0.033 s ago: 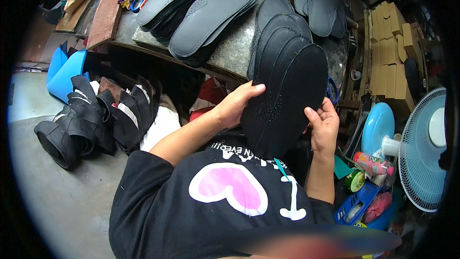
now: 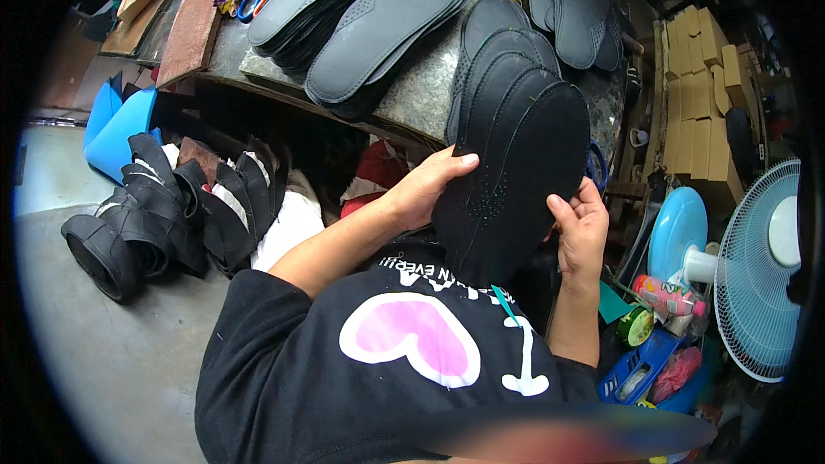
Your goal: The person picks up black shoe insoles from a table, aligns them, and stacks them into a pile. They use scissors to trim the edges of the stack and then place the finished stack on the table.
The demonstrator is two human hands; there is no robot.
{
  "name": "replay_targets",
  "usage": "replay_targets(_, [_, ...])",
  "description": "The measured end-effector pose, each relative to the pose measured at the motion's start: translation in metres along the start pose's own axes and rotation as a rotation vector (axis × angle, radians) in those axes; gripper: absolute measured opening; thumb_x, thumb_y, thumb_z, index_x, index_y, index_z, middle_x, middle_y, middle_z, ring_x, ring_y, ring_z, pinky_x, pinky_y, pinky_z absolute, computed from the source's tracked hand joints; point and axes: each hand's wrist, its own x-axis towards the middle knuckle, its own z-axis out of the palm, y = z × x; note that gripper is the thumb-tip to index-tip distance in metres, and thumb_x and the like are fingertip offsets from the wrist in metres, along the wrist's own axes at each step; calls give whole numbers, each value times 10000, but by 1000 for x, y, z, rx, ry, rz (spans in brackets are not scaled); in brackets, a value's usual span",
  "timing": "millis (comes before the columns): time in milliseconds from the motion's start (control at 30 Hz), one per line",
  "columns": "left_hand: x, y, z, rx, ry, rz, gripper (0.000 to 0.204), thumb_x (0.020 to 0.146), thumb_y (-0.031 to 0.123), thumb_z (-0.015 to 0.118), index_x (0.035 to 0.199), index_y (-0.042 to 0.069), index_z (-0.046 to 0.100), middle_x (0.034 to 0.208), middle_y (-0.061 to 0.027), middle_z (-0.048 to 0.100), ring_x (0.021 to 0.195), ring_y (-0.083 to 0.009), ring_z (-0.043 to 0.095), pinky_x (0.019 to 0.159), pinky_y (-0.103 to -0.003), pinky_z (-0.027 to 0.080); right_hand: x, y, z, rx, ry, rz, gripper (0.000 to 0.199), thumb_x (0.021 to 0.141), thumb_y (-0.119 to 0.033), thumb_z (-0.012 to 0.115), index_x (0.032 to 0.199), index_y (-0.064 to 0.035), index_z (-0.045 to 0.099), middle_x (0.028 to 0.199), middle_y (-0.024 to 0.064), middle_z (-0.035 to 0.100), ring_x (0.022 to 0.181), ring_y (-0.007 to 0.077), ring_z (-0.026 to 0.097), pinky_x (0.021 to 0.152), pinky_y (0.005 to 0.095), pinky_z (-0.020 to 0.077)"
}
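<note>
A fanned bunch of black shoe insoles is held up in front of my chest, with stitched edges and a cluster of small holes on the top one. My left hand grips its left edge, thumb on top and fingers hidden behind. At the right edge, my right hand is closed in a pinch at the insole's rim; any thread between the fingertips is too small to make out. Just beyond that hand is a blue loop-shaped handle. The lower ends of the insoles reach down to my shirt.
Stacks of black insoles cover the worktable, near scissors and a reddish board. Rolled black strips lie at left. On the right are a fan, a blue stool, a pink bottle and cardboard boxes.
</note>
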Motion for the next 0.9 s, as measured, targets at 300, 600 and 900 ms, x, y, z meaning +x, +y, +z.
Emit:
replay_targets(300, [-1,6,4,59,22,-17,518,927,218,653,1349,-13,460,1217,-156,626,1073,-241,647,943,-391,534,0,0,2,72,-53,-58,320,865,21,665,1168,3,560,1062,96,662,960,127,639,891,273,514])
replay_targets(600, [-2,9,-2,-210,-37,-133,454,981,279,588,1329,-4,522,1234,-108,630,1128,-189,601,996,-347,477,2,6,3,103,-60,-26,410,849,39,668,1235,11,535,1159,105,635,1045,153,618,949,293,498])
replay_targets(900, [-1,9,-2,312,-35,135,414,970,262,615,1279,-8,560,1197,-92,648,1076,-165,624,947,-324,504,2,11,11,195,-89,-17,524,841,55,657,1331,24,472,1264,146,602,1142,213,604,1006,339,471])
